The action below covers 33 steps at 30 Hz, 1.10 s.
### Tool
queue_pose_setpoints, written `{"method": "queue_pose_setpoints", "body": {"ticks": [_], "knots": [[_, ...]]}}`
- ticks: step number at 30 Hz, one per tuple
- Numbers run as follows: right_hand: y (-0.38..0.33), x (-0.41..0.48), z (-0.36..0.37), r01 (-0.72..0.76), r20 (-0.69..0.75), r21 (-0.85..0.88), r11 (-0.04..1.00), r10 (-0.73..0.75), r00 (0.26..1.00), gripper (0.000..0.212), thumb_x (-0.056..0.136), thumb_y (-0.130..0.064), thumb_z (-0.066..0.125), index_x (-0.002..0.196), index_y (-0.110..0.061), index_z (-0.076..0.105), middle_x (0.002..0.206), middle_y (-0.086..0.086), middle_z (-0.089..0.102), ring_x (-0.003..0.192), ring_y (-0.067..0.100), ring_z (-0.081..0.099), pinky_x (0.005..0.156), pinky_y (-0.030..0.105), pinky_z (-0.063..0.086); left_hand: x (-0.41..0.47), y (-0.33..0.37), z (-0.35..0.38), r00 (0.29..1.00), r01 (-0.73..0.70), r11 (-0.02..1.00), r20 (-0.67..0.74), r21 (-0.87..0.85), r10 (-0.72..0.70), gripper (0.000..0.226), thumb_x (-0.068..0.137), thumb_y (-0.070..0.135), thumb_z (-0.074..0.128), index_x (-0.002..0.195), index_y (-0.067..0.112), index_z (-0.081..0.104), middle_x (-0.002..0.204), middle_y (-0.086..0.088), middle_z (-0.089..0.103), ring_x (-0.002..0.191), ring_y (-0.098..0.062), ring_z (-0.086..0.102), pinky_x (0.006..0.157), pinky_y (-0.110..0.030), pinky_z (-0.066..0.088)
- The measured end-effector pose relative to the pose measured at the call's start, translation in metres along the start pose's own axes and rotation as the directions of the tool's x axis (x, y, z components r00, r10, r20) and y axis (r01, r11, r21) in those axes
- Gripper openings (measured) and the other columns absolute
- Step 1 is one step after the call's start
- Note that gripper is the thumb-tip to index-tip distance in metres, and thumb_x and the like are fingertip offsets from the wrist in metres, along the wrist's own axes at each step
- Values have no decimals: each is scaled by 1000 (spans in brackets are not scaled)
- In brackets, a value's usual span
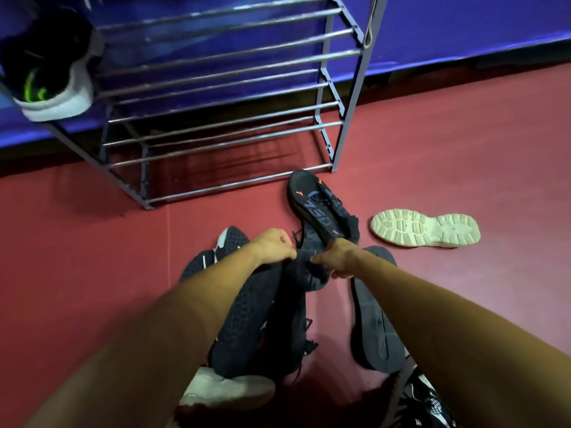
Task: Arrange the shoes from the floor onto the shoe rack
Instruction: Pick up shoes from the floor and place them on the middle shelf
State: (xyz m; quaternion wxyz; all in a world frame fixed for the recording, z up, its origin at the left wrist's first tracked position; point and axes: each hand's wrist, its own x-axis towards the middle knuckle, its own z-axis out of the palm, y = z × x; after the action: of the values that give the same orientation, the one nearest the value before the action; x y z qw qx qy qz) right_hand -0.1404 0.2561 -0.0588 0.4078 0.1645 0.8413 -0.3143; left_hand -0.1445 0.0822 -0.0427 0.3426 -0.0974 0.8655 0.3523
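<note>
Both hands are closed in pinching grips on the same dark thing at the middle of the red floor (463,149): the left hand (275,246) and the right hand (338,257) sit close together, fingers curled on the near end of a black lace-up sneaker (312,273). The dim light blends it with the shoes around it, so it may be its collar or its laces that they hold. The grey metal-bar shoe rack (234,184) stands straight ahead and slightly left of the hands, against the blue wall, its bars running left to right. The gripped sneaker's long axis seems to point away from the person, roughly toward the rack's front right leg. Neither hand is clearly nearer the rack. A black sneaker with orange marks (321,208) lies just beyond the hands, toe near that leg. To its right lies a white-soled shoe, sole up (426,227). A black knit shoe (250,313) lies under the left forearm, and a black and green sneaker (52,72) already sits on the rack's upper left.
</note>
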Motion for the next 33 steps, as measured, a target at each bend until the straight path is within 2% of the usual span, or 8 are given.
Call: {"method": "queue_pose_setpoints", "body": {"ticks": [5, 9, 13, 20, 23, 27, 29, 33], "knots": [[17, 29, 16, -24, -51, 40, 999, 26, 998, 56, 81, -46, 74, 118, -6, 61, 103, 14, 67, 80, 29, 64, 69, 37, 58, 34, -4, 26, 997, 47, 999, -53, -28, -48, 17, 79, 30, 74, 80, 22, 58, 86, 0, 59, 80, -19, 53, 76, -29, 45], [18, 32, 31, -80, -148, 36, 996, 85, 985, 81, 85, -52, 65, 143, -6, 31, 136, 19, 55, 123, 37, 55, 100, 43, 45, 45, 1, 43, 991, 118, 993, -67, -4, -118, 15, 81, 32, 69, 80, 20, 60, 92, 2, 59, 86, -20, 54, 75, -26, 41], [17, 31, 49, -118, -167, 153, 981, 143, 975, 72, 86, -55, 60, 131, -13, 24, 129, 18, 58, 120, 38, 57, 97, 46, 45, 52, 0, 49, 982, 176, 984, 67, 7, -176, 29, 81, 31, 68, 103, 12, 70, 109, -6, 69, 101, -25, 63, 87, -32, 51], [24, 30, 52, -138, -101, 385, 912, 190, 976, 76, 78, -50, 74, 124, -19, 21, 118, 14, 58, 110, 36, 61, 98, 45, 49, 50, 7, 47, 981, 166, 985, 96, 45, -170, 33, 81, 21, 68, 111, 10, 63, 109, -7, 61, 109, -26, 57, 93, -33, 46], [22, 26, 44, -127, -60, 421, 898, 167, 984, 79, 75, -45, 79, 129, -18, 27, 116, 14, 60, 93, 29, 64, 79, 37, 53, 45, 7, 43, 984, 159, 987, 83, 23, -160, 36, 77, 24, 69, 109, 12, 58, 110, -7, 61, 106, -25, 56, 95, -36, 46], [22, 9, 19, -73, 29, 589, 805, 70, 997, 65, 81, -20, 82, 124, -13, 34, 84, 8, 54, 36, 7, 53, 33, 18, 36, 32, 5, 30, 992, 121, 981, 47, -151, -115, 33, 76, 27, 73, 103, 17, 57, 106, -2, 61, 96, -16, 53, 80, -31, 43], [17, -7, 6, -58, 41, 619, 783, 41, 998, 55, 83, -16, 80, 118, -16, 37, 72, 5, 51, 23, 4, 43, 28, 12, 29, 22, 6, 21, 996, 89, 970, 49, -228, -80, 34, 81, 29, 74, 107, 15, 58, 107, -1, 61, 92, -12, 53, 74, -27, 43], [3, -30, -5, -109, 149, 595, 796, 24, 989, 44, 79, -39, 81, 106, -15, 55, 68, 10, 63, 29, 5, 42, 31, 12, 24, -7, 19, -1, 999, 51, 956, 0, -291, -53, 36, 79, 33, 76, 105, 12, 62, 104, -4, 67, 94, -18, 62, 80, -31, 50]]}}
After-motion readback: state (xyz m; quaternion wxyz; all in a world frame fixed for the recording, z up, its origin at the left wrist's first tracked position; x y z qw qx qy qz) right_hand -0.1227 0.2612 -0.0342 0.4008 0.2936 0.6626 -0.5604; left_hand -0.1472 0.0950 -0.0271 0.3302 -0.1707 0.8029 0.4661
